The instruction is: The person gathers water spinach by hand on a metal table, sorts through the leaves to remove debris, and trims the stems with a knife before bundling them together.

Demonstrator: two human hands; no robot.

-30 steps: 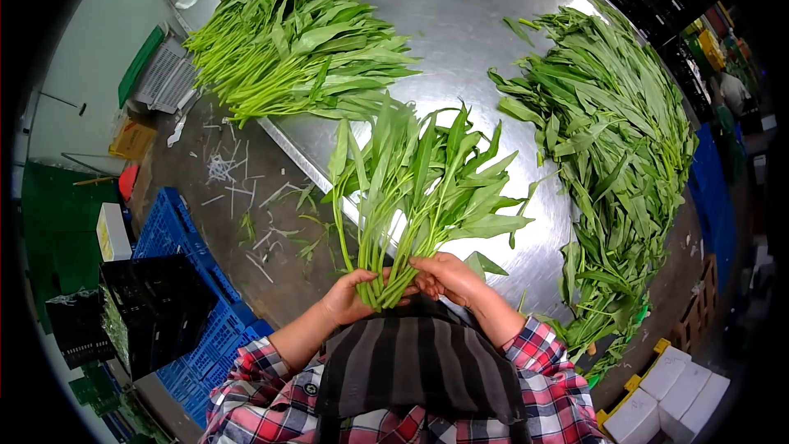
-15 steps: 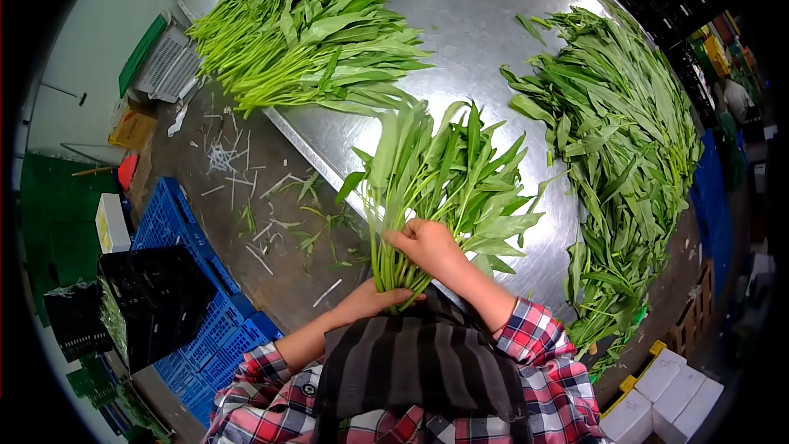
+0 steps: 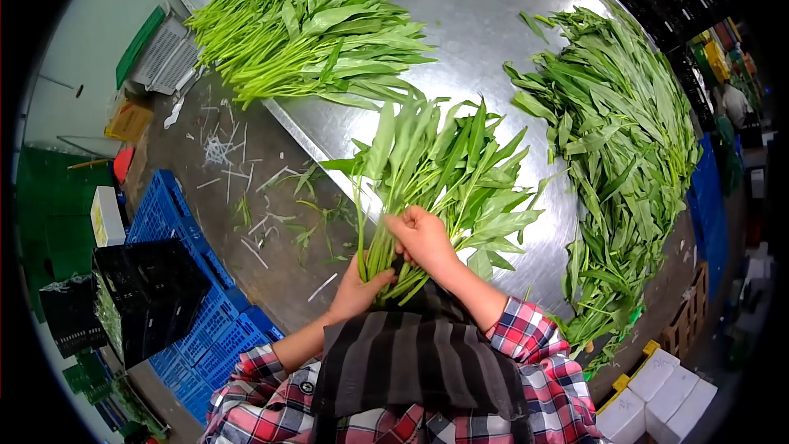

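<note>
I see the bunch of leafy green stalks point(image 3: 436, 173) held upright-ish in front of the body, its leaves fanning up and away over the near edge of the steel table point(image 3: 460, 8), its stems pointing down toward the chest. The left hand point(image 3: 357, 288) is wrapped around the lower stems from below, palm turned up, fingers curled shut on them. The right hand point(image 3: 423, 234) sits just above it, wrist bent, fingers closed over the stalks where the leaves begin (I cannot tell whether it pinches one stem or several). Both forearms come up out of red plaid sleeves point(image 3: 534, 345), meeting at the bunch, with a dark striped apron point(image 3: 415, 362) below them.

Beyond the hands and to the left lies a pile of light green stalks point(image 3: 304, 29) on the table's far corner. To the right of the hands a larger heap of darker leaves point(image 3: 625, 148) runs along the table edge.

Left of the left hand, down on the floor, are scattered trimmings point(image 3: 246, 197), a blue crate point(image 3: 177, 222) and a black crate point(image 3: 148, 292). Below the right elbow sit white boxes point(image 3: 657, 399).
</note>
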